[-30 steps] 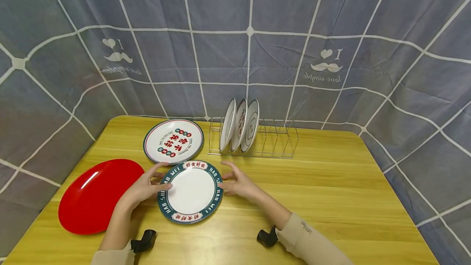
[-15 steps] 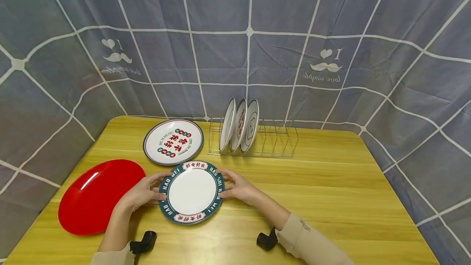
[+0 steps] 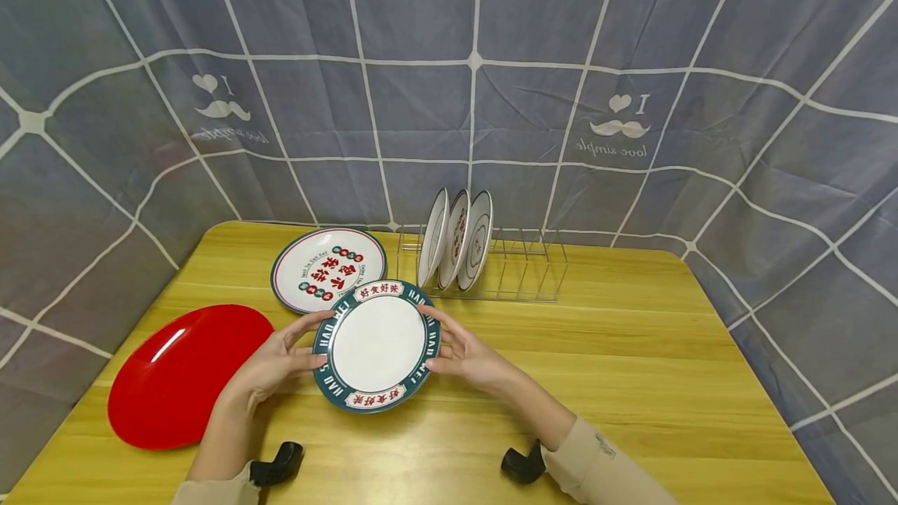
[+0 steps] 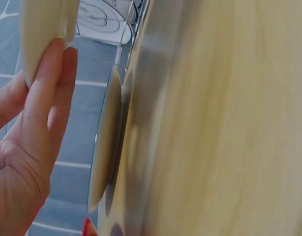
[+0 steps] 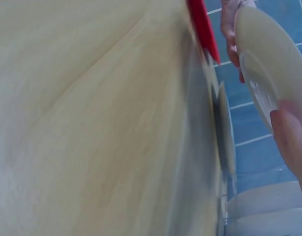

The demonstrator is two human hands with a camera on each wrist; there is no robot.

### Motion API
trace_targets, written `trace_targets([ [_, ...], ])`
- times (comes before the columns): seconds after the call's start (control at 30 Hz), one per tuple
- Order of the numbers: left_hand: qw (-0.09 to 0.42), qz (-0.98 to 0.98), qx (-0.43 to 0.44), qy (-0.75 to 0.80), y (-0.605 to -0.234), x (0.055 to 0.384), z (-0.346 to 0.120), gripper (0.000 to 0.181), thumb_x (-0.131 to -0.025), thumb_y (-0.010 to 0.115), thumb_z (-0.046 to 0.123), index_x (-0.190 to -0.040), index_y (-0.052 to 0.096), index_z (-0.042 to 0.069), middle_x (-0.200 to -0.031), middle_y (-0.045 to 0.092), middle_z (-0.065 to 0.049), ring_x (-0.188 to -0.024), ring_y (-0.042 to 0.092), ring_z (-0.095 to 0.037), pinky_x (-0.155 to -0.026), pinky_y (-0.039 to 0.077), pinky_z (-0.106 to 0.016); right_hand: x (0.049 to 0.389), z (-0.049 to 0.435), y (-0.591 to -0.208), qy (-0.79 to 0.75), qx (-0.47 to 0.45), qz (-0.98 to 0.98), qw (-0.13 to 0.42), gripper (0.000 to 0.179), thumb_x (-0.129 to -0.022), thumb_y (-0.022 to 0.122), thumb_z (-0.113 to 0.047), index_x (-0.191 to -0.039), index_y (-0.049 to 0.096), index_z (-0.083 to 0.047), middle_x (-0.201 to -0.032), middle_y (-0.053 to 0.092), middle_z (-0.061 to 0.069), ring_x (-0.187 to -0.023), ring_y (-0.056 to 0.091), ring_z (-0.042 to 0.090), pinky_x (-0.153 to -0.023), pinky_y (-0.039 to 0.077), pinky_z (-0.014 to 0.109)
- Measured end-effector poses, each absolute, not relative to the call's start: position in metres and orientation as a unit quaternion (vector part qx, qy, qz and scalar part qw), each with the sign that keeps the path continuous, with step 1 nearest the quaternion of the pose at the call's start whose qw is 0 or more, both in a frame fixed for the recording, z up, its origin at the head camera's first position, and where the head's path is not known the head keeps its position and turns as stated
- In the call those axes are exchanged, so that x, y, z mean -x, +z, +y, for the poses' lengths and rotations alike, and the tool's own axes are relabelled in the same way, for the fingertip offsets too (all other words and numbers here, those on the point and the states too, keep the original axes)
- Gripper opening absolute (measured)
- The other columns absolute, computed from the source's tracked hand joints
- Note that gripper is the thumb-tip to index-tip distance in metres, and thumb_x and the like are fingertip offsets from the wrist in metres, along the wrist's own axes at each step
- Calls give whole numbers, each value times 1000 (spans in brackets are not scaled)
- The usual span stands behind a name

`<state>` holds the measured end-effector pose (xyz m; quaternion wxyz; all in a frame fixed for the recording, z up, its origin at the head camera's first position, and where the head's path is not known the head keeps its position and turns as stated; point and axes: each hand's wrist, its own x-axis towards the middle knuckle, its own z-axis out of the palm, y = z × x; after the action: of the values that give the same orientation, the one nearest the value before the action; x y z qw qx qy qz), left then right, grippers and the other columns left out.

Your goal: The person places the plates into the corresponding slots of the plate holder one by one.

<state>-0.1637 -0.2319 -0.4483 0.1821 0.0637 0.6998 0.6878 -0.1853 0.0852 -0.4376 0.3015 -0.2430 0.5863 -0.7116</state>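
Note:
Held between both hands is a white plate (image 3: 379,343) with a dark green lettered rim, raised above the table. My left hand (image 3: 275,358) pinches its left edge, thumb on top and fingers beneath, as the left wrist view shows with the plate's underside (image 4: 45,34). At the opposite edge my right hand (image 3: 471,355) grips the rim; in the right wrist view its fingers (image 5: 288,132) lie against the plate's pale underside (image 5: 269,59). Behind the held plate, a white plate with red characters (image 3: 309,267) lies flat, partly covered by it.
A wire dish rack (image 3: 526,275) stands at the back, with three plates (image 3: 456,240) upright in its left part. A large red oval plate (image 3: 185,376) lies at the left of the wooden table (image 3: 631,365). A grey checked curtain (image 3: 533,115) hangs behind.
Both hands have closed on the green-rimmed plate and lifted it off the table. It has moved slightly right and away from me, now overlapping the plate with red characters.

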Motion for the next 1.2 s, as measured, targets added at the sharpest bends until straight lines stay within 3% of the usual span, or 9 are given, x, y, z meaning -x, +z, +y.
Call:
trace_targets([
  [0.2, 154, 700, -77, 694, -443, 165, -221, 68, -81, 66, 2, -139, 33, 11, -133, 26, -16, -89, 65, -18, -73, 55, -33, 180, 91, -432, -756, 257, 535, 276, 81, -85, 62, -1, -146, 13, -19, -140, 25, 28, -112, 52, 28, -92, 45, 44],
  [0.4, 134, 675, -111, 717, -440, 169, -208, 67, -81, 63, -6, -139, 30, 6, -125, 33, -11, -87, 65, -19, -70, 55, -34, 176, 99, -424, -780, 268, 518, 227, 74, -86, 61, -4, -145, 20, -20, -129, 38, 19, -103, 54, 22, -83, 51, 40],
  [0.67, 122, 621, -127, 764, -430, 180, -186, 66, -85, 58, -6, -140, 27, 13, -130, 34, -10, -99, 60, -17, -77, 54, -40, 176, 123, -405, -782, 280, 534, 158, 69, -85, 56, 6, -143, 27, -19, -133, 33, 19, -106, 53, 23, -78, 53, 40],
  [0.83, 92, 618, -119, 771, -429, 195, -181, 58, -88, 55, -4, -138, 32, 15, -133, 38, -12, -110, 56, -20, -84, 49, -44, 182, 151, -390, -790, 318, 515, 96, 69, -84, 48, 14, -143, 27, -15, -127, 43, 13, -102, 56, 21, -74, 55, 35],
  [0.97, 61, 662, -101, 740, -430, 209, -178, 57, -87, 60, 4, -138, 34, 13, -134, 40, -16, -110, 55, -13, -87, 49, -32, 187, 175, -378, -815, 330, 475, 37, 68, -84, 44, 20, -142, 27, -11, -122, 47, 14, -100, 56, 21, -74, 55, 33],
  [1.07, 45, 685, -90, 722, -431, 222, -174, 59, -88, 61, 7, -139, 33, 9, -136, 38, -20, -115, 53, -20, -86, 49, -22, 190, 191, -369, -832, 324, 451, -6, 67, -83, 40, 23, -141, 29, -9, -124, 44, 16, -101, 56, 22, -76, 54, 33],
  [1.2, 29, 709, -80, 700, -429, 240, -165, 58, -87, 62, 7, -139, 34, 6, -135, 40, -21, -120, 46, -33, -84, 48, -18, 193, 209, -358, -847, 298, 436, -61, 66, -83, 37, 25, -139, 31, -9, -128, 38, 18, -101, 56, 23, -76, 54, 34],
])
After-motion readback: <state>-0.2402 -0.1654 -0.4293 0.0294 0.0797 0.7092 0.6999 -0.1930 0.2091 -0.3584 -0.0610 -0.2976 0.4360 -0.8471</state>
